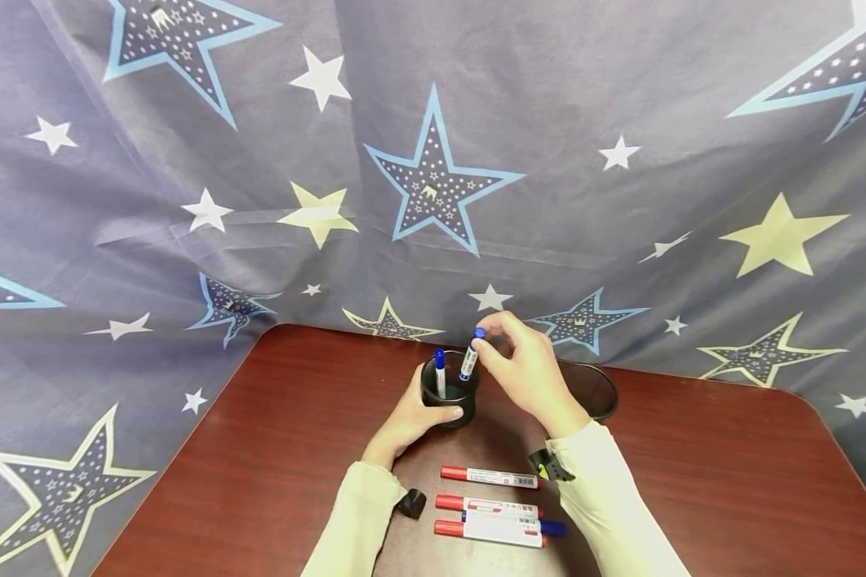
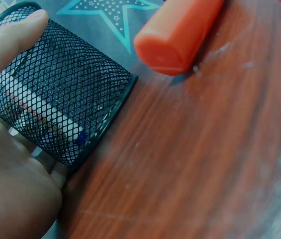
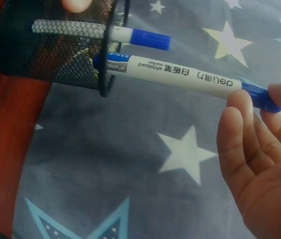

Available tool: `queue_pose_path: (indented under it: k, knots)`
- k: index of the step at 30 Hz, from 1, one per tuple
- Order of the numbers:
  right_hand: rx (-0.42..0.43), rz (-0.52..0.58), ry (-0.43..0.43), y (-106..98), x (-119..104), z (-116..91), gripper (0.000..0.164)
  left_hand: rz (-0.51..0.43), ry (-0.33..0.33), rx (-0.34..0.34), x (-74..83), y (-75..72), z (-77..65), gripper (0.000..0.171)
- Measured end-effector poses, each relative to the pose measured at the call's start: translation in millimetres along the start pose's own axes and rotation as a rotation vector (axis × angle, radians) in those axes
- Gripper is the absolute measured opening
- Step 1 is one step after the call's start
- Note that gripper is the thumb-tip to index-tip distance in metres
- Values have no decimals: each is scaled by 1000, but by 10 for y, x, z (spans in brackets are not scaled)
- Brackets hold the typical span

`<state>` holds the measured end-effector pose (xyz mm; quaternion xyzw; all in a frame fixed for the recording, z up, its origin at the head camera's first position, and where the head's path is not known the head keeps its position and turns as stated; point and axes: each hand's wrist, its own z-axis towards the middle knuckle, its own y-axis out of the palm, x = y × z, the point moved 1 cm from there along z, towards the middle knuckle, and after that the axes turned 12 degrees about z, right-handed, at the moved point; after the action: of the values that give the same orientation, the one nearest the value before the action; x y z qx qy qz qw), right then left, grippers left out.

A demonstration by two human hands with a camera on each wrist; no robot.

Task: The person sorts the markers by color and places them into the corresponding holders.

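Observation:
My left hand (image 1: pixel 411 418) grips a black mesh pen holder (image 2: pixel 80 69) around its side, thumb across the front. One blue-capped whiteboard marker (image 1: pixel 441 377) stands inside it, and its white barrel shows through the mesh in the left wrist view. By its blue cap end, my right hand (image 1: pixel 523 365) pinches a second blue whiteboard marker (image 3: pixel 180 77) between thumb and fingers. That marker is tilted, its lower end just at the holder's rim in the right wrist view.
In front of the hands lie red-capped markers (image 1: pixel 501 478) and a blue-capped marker (image 1: pixel 552 528), side by side on the brown table (image 1: pixel 274 481). A second black mesh container (image 1: pixel 593 389) is partly hidden behind the right forearm. A star-patterned curtain (image 1: pixel 563 200) hangs at the table's back edge.

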<state>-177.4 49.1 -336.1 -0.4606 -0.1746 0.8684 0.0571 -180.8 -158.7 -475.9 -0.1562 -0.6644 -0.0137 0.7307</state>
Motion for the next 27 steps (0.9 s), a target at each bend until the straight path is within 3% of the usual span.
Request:
queue_pose_path:
  k: [8,12,20,27]
  knots:
    - [-18,-21,19,113,110,28,17,8,-12,-16,-12,-1,17,91]
    - [-19,-16,39,151,167,26,16,18,-18,-22,-153,1,72,95]
    - [-50,62,155,248,296,10,14,24,2,23,-232,14,75,90]
    - [-43,10,150,319,390,-1,13,6,18,35,-233,20,76,88]
